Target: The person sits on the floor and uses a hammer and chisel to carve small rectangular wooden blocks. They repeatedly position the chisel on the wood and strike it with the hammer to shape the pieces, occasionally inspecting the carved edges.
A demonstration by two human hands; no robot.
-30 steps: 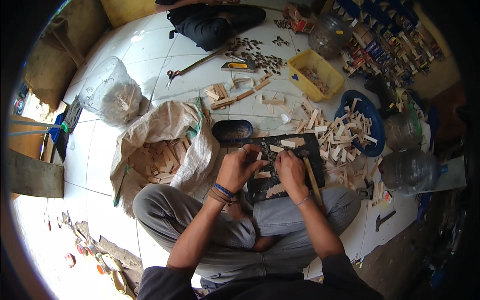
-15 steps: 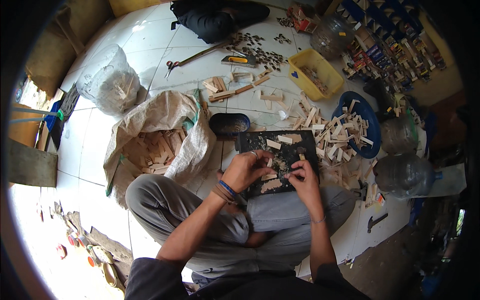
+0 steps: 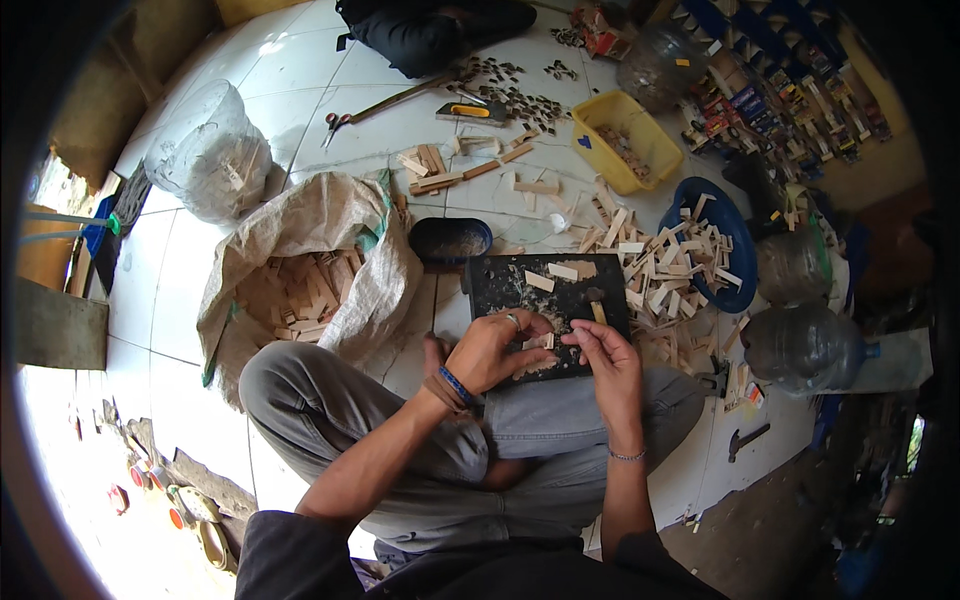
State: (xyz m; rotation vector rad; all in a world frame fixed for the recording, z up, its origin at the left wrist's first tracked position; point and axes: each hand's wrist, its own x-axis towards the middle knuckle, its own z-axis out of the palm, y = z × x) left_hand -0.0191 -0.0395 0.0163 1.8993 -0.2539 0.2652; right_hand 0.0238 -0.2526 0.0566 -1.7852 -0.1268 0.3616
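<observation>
Head view: over crossed legs in grey trousers (image 3: 375, 400), the left hand (image 3: 500, 350) has thumb and fingers clamped on a small wooden piece (image 3: 540, 342), just above the near part of a black board (image 3: 490, 285). The right hand (image 3: 612, 368) is just beside it, thumb and forefinger drawn close; whether they pinch anything, I cannot tell. The step in hand looks like close fingertip work on that piece; the next move seems to call for a steady left grip and a careful right pinch. The piece looks pale, short and blocky, partly hidden by fingers. Farther up the board lie a hammer (image 3: 599, 312) and two loose pale strips (image 3: 551, 276). Beyond are a dark blue dish (image 3: 417, 243), heaped wood pieces (image 3: 660, 275), a blue basin (image 3: 742, 250) and a yellow tub (image 3: 592, 162).
</observation>
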